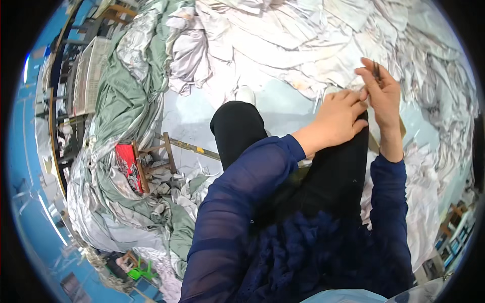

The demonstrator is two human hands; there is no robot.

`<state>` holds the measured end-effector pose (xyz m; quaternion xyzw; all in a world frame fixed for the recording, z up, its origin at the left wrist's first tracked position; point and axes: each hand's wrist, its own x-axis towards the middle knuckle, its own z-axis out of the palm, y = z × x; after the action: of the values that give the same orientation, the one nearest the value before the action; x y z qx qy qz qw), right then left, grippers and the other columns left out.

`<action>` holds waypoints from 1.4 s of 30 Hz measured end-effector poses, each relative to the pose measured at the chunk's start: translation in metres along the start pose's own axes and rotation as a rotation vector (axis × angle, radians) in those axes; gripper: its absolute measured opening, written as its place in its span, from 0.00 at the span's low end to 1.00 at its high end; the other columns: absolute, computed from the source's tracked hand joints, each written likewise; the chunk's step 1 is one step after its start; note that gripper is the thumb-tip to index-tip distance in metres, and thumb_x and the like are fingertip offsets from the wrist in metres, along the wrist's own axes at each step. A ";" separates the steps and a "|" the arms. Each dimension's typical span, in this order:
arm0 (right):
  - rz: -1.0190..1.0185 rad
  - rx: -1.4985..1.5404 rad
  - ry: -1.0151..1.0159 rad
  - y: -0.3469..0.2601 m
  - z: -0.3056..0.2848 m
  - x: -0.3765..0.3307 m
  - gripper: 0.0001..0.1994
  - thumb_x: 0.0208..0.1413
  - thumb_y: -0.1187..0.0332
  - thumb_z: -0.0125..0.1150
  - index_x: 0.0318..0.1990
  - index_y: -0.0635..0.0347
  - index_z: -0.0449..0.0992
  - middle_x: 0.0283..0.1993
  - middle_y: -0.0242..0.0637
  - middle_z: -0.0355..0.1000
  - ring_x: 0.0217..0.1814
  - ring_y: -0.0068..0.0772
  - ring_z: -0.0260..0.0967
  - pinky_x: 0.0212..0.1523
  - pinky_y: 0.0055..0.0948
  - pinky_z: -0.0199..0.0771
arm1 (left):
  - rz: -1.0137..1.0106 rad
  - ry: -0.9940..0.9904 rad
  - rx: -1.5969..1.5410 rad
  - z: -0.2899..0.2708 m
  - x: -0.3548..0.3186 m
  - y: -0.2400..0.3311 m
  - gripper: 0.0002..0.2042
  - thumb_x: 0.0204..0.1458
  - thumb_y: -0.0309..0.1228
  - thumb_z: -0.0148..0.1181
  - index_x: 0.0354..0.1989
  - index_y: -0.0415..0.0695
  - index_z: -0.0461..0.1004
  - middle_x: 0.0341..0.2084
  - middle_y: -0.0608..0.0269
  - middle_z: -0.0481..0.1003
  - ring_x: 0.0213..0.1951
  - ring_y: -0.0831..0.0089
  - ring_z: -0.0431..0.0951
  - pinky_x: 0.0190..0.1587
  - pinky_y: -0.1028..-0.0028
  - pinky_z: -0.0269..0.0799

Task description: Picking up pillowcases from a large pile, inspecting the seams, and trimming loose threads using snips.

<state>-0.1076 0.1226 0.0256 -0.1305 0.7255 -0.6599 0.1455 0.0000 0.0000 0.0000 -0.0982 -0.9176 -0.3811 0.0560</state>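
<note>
My left hand (337, 117) lies across my right knee, fingers stretched out over the black trousers and holding nothing that I can see. Its fingertips come close to the heel of my right hand (385, 96), which is raised just beyond the knee. Between the bent fingers of that right hand sits a small dark narrow tool (376, 70); most of it is hidden, so its exact kind does not show. White crumpled cloth (323, 45) spreads on the floor in front of both hands.
Green and white fabric (121, 111) is heaped at the left, beside a wooden stool (164, 151) and a red patterned piece (129, 164). A white plastic crate (91, 76) stands farther left. Grey floor (288, 106) shows around my feet. More pale cloth (417, 187) lies at the right.
</note>
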 end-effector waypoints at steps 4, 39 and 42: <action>0.068 0.085 -0.205 -0.028 0.065 0.002 0.15 0.68 0.68 0.59 0.55 0.68 0.77 0.31 0.34 0.77 0.19 0.11 0.64 0.20 0.14 0.63 | -0.269 -0.182 -0.090 -0.007 -0.016 -0.042 0.24 0.55 0.43 0.62 0.56 0.43 0.75 0.45 0.49 0.79 0.51 0.52 0.78 0.47 0.54 0.74; 0.274 0.257 0.327 0.030 0.107 0.190 0.13 0.64 0.63 0.63 0.44 0.66 0.80 0.18 0.28 0.66 0.14 0.16 0.58 0.16 0.20 0.55 | -0.366 -0.572 -0.038 0.014 0.073 -0.174 0.10 0.52 0.34 0.60 0.35 0.39 0.78 0.32 0.45 0.80 0.38 0.43 0.81 0.40 0.50 0.76; 0.318 0.524 0.552 0.023 0.090 0.193 0.10 0.63 0.64 0.65 0.43 0.62 0.80 0.18 0.27 0.64 0.14 0.16 0.54 0.15 0.18 0.50 | -0.351 0.090 -0.285 -0.074 0.144 -0.178 0.12 0.54 0.34 0.66 0.41 0.39 0.78 0.28 0.52 0.78 0.30 0.57 0.78 0.36 0.64 0.75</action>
<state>-0.2514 -0.0320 -0.0131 0.2067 0.5557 -0.8019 0.0739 -0.1780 -0.1551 -0.0449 0.0733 -0.8540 -0.5149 0.0152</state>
